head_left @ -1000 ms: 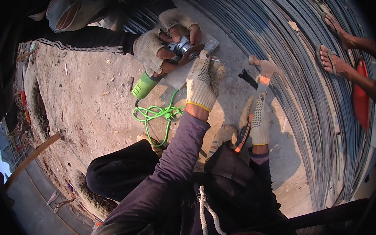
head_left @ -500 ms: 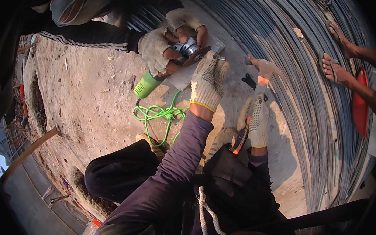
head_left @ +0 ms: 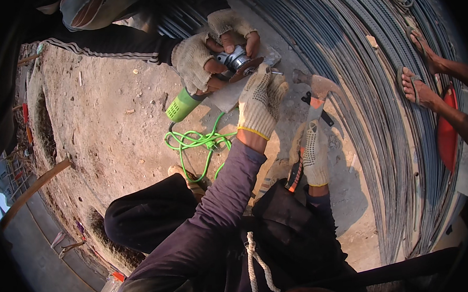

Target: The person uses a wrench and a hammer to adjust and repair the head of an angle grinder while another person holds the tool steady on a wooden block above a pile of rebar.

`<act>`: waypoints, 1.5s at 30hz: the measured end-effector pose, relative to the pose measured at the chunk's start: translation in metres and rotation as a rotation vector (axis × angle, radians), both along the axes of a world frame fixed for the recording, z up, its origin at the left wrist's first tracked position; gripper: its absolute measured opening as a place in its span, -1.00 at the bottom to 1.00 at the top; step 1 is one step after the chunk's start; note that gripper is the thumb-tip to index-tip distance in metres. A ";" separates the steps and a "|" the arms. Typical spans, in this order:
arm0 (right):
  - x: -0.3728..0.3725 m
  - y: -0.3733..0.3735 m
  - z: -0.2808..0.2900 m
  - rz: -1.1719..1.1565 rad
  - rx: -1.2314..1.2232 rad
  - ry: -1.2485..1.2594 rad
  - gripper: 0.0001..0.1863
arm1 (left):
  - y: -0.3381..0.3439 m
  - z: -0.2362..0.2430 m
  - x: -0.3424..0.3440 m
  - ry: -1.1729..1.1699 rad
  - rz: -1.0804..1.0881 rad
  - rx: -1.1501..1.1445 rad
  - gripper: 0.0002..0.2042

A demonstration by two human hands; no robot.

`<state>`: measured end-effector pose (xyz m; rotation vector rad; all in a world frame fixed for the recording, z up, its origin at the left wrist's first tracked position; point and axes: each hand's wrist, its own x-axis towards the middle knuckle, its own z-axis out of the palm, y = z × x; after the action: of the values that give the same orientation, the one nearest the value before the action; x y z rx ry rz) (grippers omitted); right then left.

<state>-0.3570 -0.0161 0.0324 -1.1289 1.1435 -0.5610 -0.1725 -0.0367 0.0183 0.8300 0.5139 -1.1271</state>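
Note:
My left hand (head_left: 259, 105), in a white dotted work glove, is closed on a short thin metal pin (head_left: 276, 73). Its fingertips are right beside the brown disc (head_left: 247, 70) of a green angle grinder (head_left: 183, 105). A co-worker's gloved hands (head_left: 200, 63) hold the grinder by its silver head. My right hand (head_left: 315, 160), gloved alike, is wrapped round the orange and black handle of a hammer (head_left: 315, 86). The hammer head is raised to the right of my left hand, apart from it. Where the pin's other end sits is hidden by my fingers.
A green power cord (head_left: 207, 142) lies tangled on the dirt ground left of my forearm. Long steel bars (head_left: 345, 45) are stacked along the right. A black flat tool (head_left: 322, 114) lies behind the hammer. Another person's sandalled feet (head_left: 419, 88) rest on the bars.
My right hand and the hammer have shifted left, bringing the hammer head closer to my left hand. My left hand, the grinder and the co-worker's hands have barely moved.

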 end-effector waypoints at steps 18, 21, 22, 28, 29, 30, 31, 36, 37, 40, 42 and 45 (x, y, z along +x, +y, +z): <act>0.019 -0.011 -0.003 0.093 0.000 0.084 -0.56 | -0.003 -0.001 0.001 0.018 0.005 0.009 -0.87; 0.018 -0.013 -0.002 0.083 0.132 0.072 -0.54 | -0.002 0.001 0.001 0.001 -0.003 0.033 -0.88; 0.018 -0.013 0.002 0.080 0.145 0.079 -0.53 | -0.002 0.002 0.001 0.000 -0.001 0.031 -0.88; 0.012 -0.001 -0.006 -0.174 -0.177 0.192 -0.56 | -0.001 -0.007 0.004 0.031 0.024 -0.063 -0.88; 0.011 0.000 -0.004 -0.282 -0.055 0.170 -0.58 | -0.001 -0.007 0.004 0.035 0.027 -0.051 -0.88; 0.007 -0.001 -0.002 -0.247 0.039 0.093 -0.60 | -0.001 -0.006 0.004 0.036 0.033 -0.039 -0.88; 0.000 -0.004 0.000 -0.212 0.133 0.016 -0.62 | -0.001 -0.005 0.004 0.038 0.037 -0.026 -0.88; 0.019 -0.004 -0.009 0.236 -0.383 0.345 -0.70 | 0.000 -0.014 0.007 0.069 0.024 -0.099 -0.88; 0.020 -0.010 0.006 0.220 -0.273 0.318 -0.70 | 0.002 -0.014 0.011 0.075 0.022 -0.135 -0.88; 0.005 -0.017 0.037 -0.015 0.165 0.007 -0.70 | 0.005 -0.008 0.014 0.060 0.027 -0.073 -0.87; -0.076 -0.024 0.007 -0.120 -0.248 -0.146 -0.59 | -0.004 -0.002 0.007 0.081 0.016 -0.080 -0.86; -0.086 -0.072 0.081 0.142 -0.303 -1.098 -0.47 | -0.004 -0.002 0.008 0.091 0.032 -0.101 -0.86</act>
<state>-0.4435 -0.0878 0.1135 -0.9111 0.0284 -1.0781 -0.1643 -0.0402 0.0162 0.6831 0.5397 -1.1553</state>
